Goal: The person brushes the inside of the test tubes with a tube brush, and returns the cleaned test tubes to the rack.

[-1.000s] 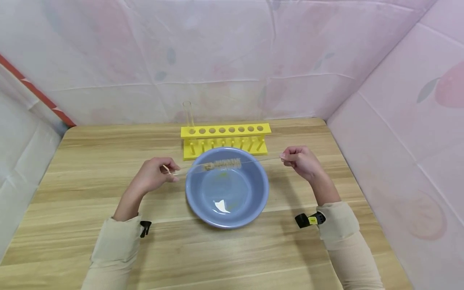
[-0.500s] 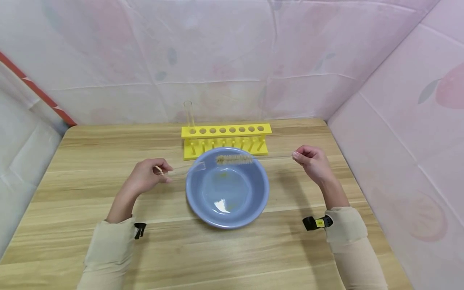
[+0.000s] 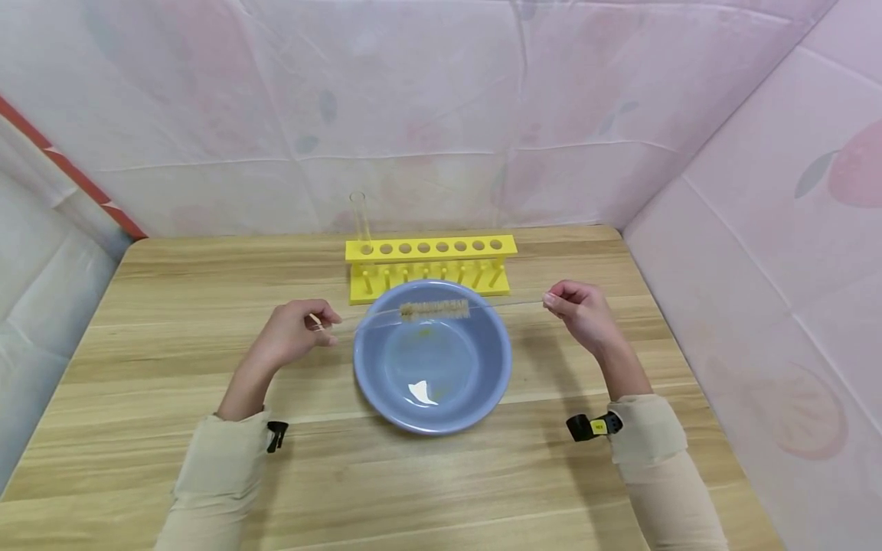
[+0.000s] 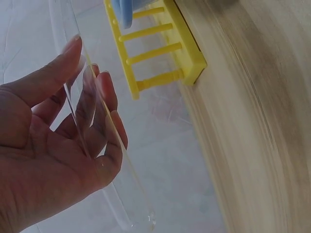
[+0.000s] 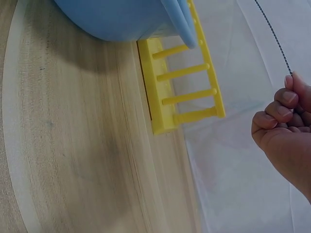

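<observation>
My left hand [image 3: 296, 333] grips a clear glass test tube [image 4: 114, 194], its rounded end showing below the fingers in the left wrist view. The tube's open end points right, over the blue basin [image 3: 365, 375]. Between thumb and fingers, my right hand [image 3: 582, 314] pinches the twisted wire handle [image 5: 274, 34] of a test tube brush. The tan bristles [image 3: 436, 309] hang above the far part of the basin, with their tip right at the tube's mouth. Shallow water with yellowish spots lies in the basin.
Behind the basin stands a yellow test tube rack [image 3: 430, 249] with a row of holes and pegs. Another test tube [image 3: 360, 218] is upright in its leftmost hole. Patterned cloth [image 3: 427, 115] hangs behind the wooden table [image 3: 441, 497].
Half a second ago the hands were farther apart, with a gap between bristles and tube. Since then the left hand has moved right and the right hand left, bringing brush tip and tube mouth together.
</observation>
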